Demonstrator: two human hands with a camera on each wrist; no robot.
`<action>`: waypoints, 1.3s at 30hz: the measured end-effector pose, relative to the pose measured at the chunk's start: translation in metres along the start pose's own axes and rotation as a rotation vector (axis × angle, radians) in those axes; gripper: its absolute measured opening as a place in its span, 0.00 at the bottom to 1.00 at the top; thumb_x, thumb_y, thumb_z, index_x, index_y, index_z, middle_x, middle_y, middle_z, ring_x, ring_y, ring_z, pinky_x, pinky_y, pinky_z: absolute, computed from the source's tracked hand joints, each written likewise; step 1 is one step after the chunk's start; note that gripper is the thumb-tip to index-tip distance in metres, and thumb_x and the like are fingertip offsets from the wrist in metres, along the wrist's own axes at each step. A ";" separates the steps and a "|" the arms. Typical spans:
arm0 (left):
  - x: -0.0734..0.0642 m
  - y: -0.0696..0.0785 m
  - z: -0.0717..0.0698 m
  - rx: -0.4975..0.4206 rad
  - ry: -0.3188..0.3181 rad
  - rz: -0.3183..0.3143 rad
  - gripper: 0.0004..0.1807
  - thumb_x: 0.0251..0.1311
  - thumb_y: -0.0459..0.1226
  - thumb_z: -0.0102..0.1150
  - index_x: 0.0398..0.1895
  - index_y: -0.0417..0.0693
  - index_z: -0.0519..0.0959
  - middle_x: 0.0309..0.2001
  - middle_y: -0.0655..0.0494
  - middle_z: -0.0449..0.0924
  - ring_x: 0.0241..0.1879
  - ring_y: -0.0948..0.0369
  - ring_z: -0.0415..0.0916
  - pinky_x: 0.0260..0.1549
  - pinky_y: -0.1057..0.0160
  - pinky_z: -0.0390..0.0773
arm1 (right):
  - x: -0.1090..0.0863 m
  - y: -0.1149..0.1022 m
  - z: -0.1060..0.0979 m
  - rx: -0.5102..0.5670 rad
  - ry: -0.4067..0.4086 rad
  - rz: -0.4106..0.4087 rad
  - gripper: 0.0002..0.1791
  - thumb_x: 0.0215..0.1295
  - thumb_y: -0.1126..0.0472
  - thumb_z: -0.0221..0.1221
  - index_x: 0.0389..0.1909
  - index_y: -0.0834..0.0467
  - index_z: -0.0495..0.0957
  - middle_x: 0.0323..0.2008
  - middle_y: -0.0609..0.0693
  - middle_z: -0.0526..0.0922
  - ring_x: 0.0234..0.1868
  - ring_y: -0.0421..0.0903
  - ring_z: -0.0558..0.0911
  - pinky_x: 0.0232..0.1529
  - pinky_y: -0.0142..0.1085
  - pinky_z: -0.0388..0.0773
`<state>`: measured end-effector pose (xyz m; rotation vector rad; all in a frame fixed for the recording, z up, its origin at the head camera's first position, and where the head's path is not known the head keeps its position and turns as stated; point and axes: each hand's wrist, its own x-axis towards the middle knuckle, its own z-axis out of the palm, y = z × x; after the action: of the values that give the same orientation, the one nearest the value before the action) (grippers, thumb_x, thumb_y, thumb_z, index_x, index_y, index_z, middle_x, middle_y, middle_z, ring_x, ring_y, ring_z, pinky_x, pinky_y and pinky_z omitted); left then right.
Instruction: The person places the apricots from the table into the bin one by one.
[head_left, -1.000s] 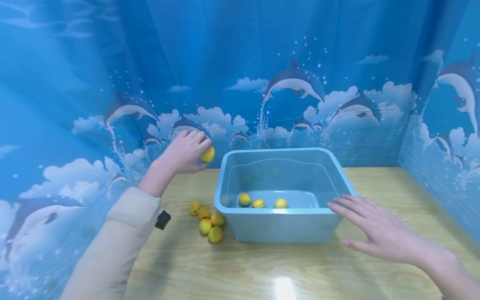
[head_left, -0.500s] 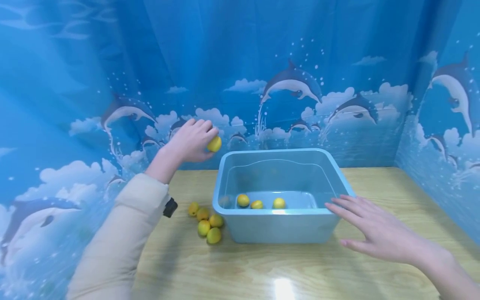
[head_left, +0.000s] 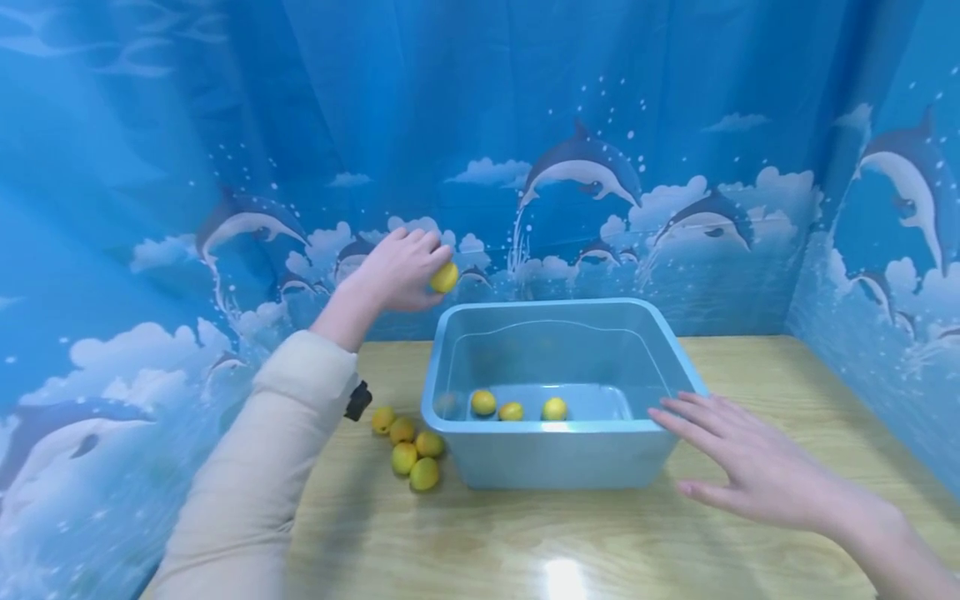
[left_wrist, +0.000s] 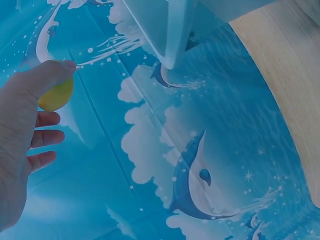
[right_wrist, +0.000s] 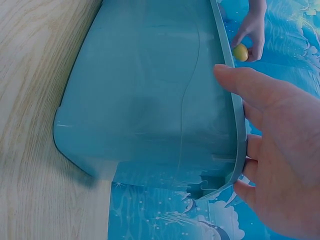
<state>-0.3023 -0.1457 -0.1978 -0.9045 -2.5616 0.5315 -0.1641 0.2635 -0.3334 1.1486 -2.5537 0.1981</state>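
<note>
My left hand [head_left: 405, 271] is raised near the bin's back left corner. It pinches a small yellow citrus fruit [head_left: 444, 277] between thumb and fingers; the left wrist view shows this fruit [left_wrist: 56, 94] under the thumb, with other fingers loosely bent below. A light blue plastic bin [head_left: 551, 457] stands on the table, with three similar fruits [head_left: 511, 412] on its floor. My right hand [head_left: 757, 467] rests at the bin's front right corner, its fingers extended and touching the rim. In the right wrist view, the thumb and fingers of this hand [right_wrist: 285, 145] lie along the rim.
Left of the bin, several yellow-green citrus fruits [head_left: 403, 458] lie in a cluster on the wooden table [head_left: 480, 542]. A blue dolphin-print curtain [head_left: 465, 125] hangs behind and along both sides. The bin's walls stand well above its floor.
My left hand has moved right and upward with the citrus fruit, closer to the bin. The right hand stays at the rim, and the other fruits keep their places.
</note>
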 end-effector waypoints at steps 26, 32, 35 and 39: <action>0.033 0.025 0.004 0.004 -0.044 0.075 0.26 0.53 0.52 0.61 0.49 0.47 0.71 0.45 0.49 0.71 0.45 0.53 0.68 0.46 0.56 0.69 | 0.000 -0.003 -0.002 -0.023 -0.004 0.000 0.43 0.54 0.42 0.62 0.69 0.49 0.58 0.63 0.53 0.66 0.62 0.56 0.65 0.63 0.23 0.31; 0.031 0.025 0.001 0.044 -0.076 0.072 0.32 0.53 0.57 0.59 0.54 0.46 0.70 0.47 0.49 0.71 0.46 0.53 0.69 0.45 0.56 0.69 | 0.000 -0.002 -0.002 -0.029 0.001 -0.006 0.43 0.54 0.42 0.62 0.69 0.49 0.58 0.63 0.53 0.66 0.62 0.56 0.65 0.63 0.23 0.31; 0.028 0.023 0.000 0.054 -0.094 0.069 0.33 0.54 0.58 0.59 0.55 0.47 0.69 0.49 0.48 0.71 0.47 0.52 0.69 0.46 0.56 0.69 | 0.000 -0.003 -0.002 -0.028 0.003 -0.006 0.43 0.54 0.42 0.63 0.69 0.50 0.58 0.63 0.54 0.66 0.62 0.57 0.66 0.63 0.23 0.31; 0.022 0.022 0.000 0.044 -0.103 0.054 0.31 0.54 0.57 0.59 0.54 0.46 0.70 0.49 0.48 0.72 0.48 0.52 0.69 0.49 0.55 0.69 | 0.001 -0.003 -0.001 -0.021 0.004 -0.004 0.43 0.54 0.42 0.63 0.69 0.50 0.58 0.63 0.53 0.66 0.61 0.57 0.66 0.63 0.22 0.31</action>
<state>-0.3075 -0.1155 -0.2031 -0.9562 -2.6121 0.6635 -0.1619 0.2613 -0.3320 1.1445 -2.5442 0.1721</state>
